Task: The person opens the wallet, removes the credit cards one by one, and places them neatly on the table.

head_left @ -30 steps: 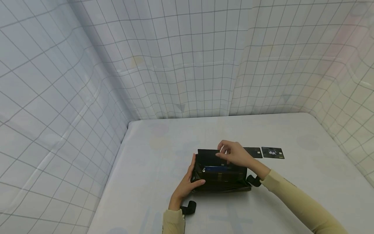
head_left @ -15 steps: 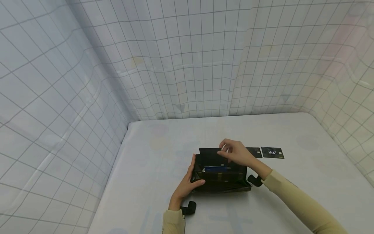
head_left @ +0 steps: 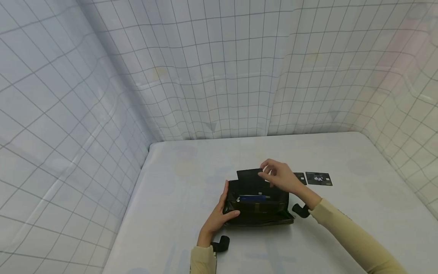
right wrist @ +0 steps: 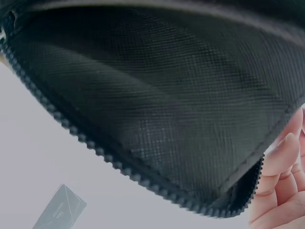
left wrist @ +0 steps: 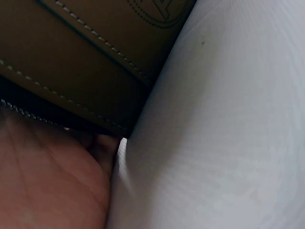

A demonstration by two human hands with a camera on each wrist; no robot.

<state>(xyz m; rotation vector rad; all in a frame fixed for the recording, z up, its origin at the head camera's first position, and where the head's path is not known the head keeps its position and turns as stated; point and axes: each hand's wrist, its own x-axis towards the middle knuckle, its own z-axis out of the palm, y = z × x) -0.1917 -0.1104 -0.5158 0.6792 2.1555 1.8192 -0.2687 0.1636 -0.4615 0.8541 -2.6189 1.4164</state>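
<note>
A dark zip-around wallet (head_left: 261, 219) stands spread open on the white table, its brown stitched outside (left wrist: 71, 52) filling the upper left of the left wrist view. My left hand (head_left: 216, 218) grips the wallet's left side, thumb on the front and fingers along the far edge. Above the back of the wallet, my right hand (head_left: 281, 179) pinches the upper right corner of a black card (head_left: 248, 175). The card's lower part is hidden in the wallet. Something flat and blue (head_left: 253, 198) shows inside. The zipper (right wrist: 124, 174) and black lining are close in the right wrist view.
Two black cards lie right of the wallet: a "Vip" card (head_left: 319, 178) and another card (head_left: 301, 177) partly behind the right hand. Black wrist cameras sit under both wrists. White grid-patterned curtains (head_left: 219, 76) surround the table (head_left: 171, 182).
My right hand has risen and shifted slightly right, drawing the black card further out of the wallet and tilting it. The left hand and the wallet have stayed almost still.
</note>
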